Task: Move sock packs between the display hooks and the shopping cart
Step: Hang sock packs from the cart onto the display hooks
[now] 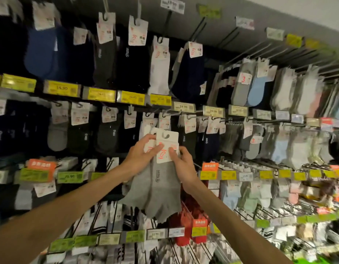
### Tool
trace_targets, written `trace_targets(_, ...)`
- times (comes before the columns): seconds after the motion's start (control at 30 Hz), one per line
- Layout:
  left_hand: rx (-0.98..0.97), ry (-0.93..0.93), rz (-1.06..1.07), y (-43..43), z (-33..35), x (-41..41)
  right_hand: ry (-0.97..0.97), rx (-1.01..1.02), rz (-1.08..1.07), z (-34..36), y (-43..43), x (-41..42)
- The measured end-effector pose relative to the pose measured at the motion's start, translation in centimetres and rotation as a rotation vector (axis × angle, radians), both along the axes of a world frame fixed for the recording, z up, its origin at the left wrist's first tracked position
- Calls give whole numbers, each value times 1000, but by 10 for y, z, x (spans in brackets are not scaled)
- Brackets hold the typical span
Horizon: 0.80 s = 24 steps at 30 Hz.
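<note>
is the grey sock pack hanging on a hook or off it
Off. The left hand and right hand hold the grey sock pack by its header card, whose hanger slot sits empty.

You can read 19.90 on the top white price tag (pixel 172 4), far up the wall. Lower down, the left yellow tag (pixel 62 88) says 15.90, the middle yellow tag (pixel 133 97) says 16.90, and the white rail tag (pixel 183 107) right of them says 19.90. A hang card (pixel 244 79) further right bears a red 3. The card on the grey sock pack (pixel 157 187) shows a red handwritten 0.
</note>
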<state>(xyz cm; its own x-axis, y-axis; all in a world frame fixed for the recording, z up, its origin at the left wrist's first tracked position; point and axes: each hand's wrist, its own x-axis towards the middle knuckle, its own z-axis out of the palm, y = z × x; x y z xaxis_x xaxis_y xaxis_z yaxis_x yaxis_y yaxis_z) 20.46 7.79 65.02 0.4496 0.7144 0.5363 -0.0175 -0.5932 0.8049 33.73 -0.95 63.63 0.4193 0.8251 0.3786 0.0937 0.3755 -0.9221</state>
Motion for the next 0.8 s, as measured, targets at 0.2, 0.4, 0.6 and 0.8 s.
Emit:
trace_targets(0.2,-98,-66,113,26,13,51,49,41,-80,22,37,44)
trace_targets(0.4,-94,-100,203,58,36,97,72,73,9,49,75,96)
trace_targets(0.6,-104,-150,219,83,40,118,27,151,28,59,107,122)
trace_targets(0.8,-119,-181,142,93,42,124,119,227,64,55,120,126)
